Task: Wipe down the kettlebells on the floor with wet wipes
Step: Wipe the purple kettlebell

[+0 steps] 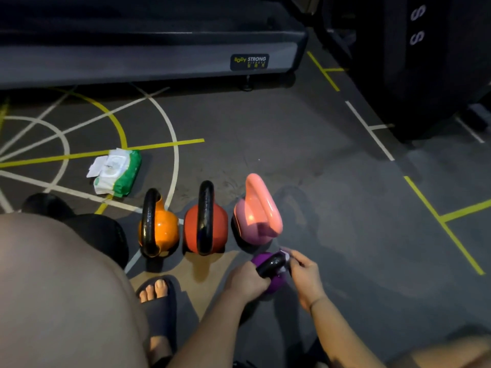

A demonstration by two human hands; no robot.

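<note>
Far left: bare knee [53,288] fills the near corner, dark shape behind it, can't tell what. Wet wipes pack [117,172], white and green, lies flat on the grey floor [332,181] over the painted lines, flap open, well apart from the hands. Foot in a dark slide sandal [156,290] on the floor nearer the camera.

Three kettlebells in a row, upright, close but not touching: orange kettlebell [166,227] with black handle, red kettlebell [216,229] with black handle, pink kettlebell [256,216] with pink handle.

Purple kettlebell [277,285] sits just on the near side of the pink one, tilted, black handle [269,264] up. Can't tell if its base touches the floor. Left hand [247,281] has fingers curled round the near end of that handle, gripping it. Right hand [305,277] pinches a small white wipe [284,257] with thumb and fingertips, wipe pressed on the far end of the handle.

Back: grey machine base with a BODY STRONG label [249,61]. Far right: dark equipment [425,75], details too dim
</note>
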